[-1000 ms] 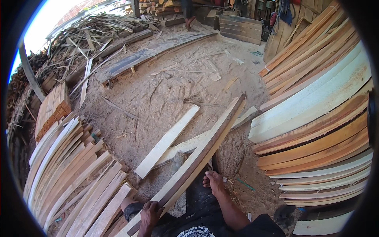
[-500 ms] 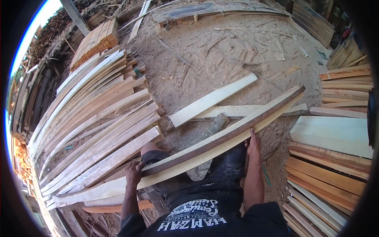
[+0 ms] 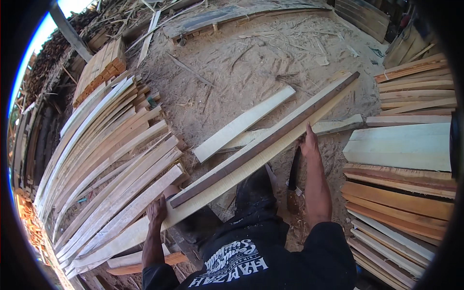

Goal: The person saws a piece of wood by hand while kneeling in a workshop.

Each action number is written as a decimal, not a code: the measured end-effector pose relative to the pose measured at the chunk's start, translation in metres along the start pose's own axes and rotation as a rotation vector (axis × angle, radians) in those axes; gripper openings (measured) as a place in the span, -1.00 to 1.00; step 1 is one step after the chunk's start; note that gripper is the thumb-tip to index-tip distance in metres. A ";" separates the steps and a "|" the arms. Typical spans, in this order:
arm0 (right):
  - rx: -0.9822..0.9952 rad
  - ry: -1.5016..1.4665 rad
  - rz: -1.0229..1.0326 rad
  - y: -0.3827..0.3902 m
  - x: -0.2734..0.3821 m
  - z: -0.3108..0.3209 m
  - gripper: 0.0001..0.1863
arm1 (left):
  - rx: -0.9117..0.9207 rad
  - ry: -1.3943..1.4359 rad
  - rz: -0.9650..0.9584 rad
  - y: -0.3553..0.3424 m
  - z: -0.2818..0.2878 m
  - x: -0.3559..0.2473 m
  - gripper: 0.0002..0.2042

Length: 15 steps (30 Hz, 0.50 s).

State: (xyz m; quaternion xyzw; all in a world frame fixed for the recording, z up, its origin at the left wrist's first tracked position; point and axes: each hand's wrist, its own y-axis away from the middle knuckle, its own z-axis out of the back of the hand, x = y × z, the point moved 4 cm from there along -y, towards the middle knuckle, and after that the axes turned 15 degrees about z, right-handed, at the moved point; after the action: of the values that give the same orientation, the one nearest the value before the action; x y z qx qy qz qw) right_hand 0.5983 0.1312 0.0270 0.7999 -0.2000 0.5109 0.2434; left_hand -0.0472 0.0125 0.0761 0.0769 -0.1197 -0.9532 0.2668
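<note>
Across my lap lies a long pale plank (image 3: 251, 170) with a dark brown strip (image 3: 266, 140) along it, slanting from lower left to upper right; whether it is one piece or several stacked, I cannot tell. My left hand (image 3: 157, 210) is closed around its lower left part. My right hand (image 3: 309, 141) grips its lower edge toward the far end, thumb up and the other fingers partly hidden. Below the right hand, beside my forearm, a dark knife-like blade (image 3: 293, 169) shows, its lower end by my thigh. Beyond the plank, a pale board (image 3: 244, 124) lies on the sandy ground across another rough-edged board (image 3: 338, 124).
Long planks (image 3: 111, 159) are piled on my left, with a stack of square-cut timber (image 3: 104, 65) behind them. At right stand stacks of boards (image 3: 396, 198) and a thick pale block (image 3: 398, 147). A low wooden platform (image 3: 241, 17) is at the back.
The plank now slants more steeply, its far end higher in the view. Both hands still grip it. My legs have shifted, and the dark blade has come into sight.
</note>
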 end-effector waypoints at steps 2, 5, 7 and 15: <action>0.025 -0.066 -0.009 -0.003 0.009 -0.010 -0.43 | -0.021 0.010 0.058 -0.006 0.006 -0.035 -0.32; 0.102 0.058 -0.004 0.022 -0.011 -0.001 -0.37 | -0.013 0.030 0.122 -0.010 0.016 -0.084 -0.30; 0.058 0.592 0.035 0.041 -0.063 0.054 -0.49 | 0.016 0.030 0.104 -0.025 0.006 -0.116 -0.29; 0.215 1.214 -0.104 0.220 -0.153 0.140 -0.24 | 0.130 0.014 0.178 -0.040 -0.026 -0.149 -0.23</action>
State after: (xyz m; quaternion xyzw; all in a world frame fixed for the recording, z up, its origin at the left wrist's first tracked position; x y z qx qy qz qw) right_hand 0.5129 -0.1177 -0.1222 0.3950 0.0663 0.8797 0.2563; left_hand 0.0647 0.1194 0.0525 0.0896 -0.1857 -0.9154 0.3458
